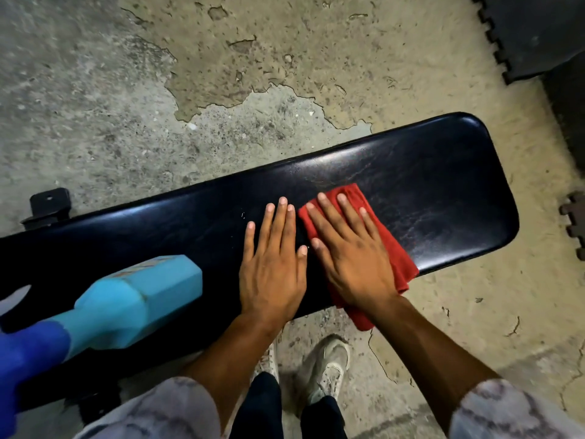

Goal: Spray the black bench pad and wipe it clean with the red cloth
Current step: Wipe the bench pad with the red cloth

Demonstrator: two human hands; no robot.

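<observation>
The black bench pad [427, 185] runs from lower left to upper right across the head view. My right hand [351, 251] lies flat with straight fingers on the red cloth [395, 251], pressing it onto the pad near its front edge. Part of the cloth hangs over that edge. My left hand [272, 264] rests flat on the bare pad just left of the cloth, fingers straight. A turquoise spray bottle [136, 296] with a blue head stands on the pad at the lower left, apart from both hands.
Worn concrete floor [158, 90] surrounds the bench. Black interlocking rubber mats [531, 36] lie at the upper right. A black metal bracket [47, 204] of the bench frame sticks out at the left. My white shoes [326, 365] stand under the pad's front edge.
</observation>
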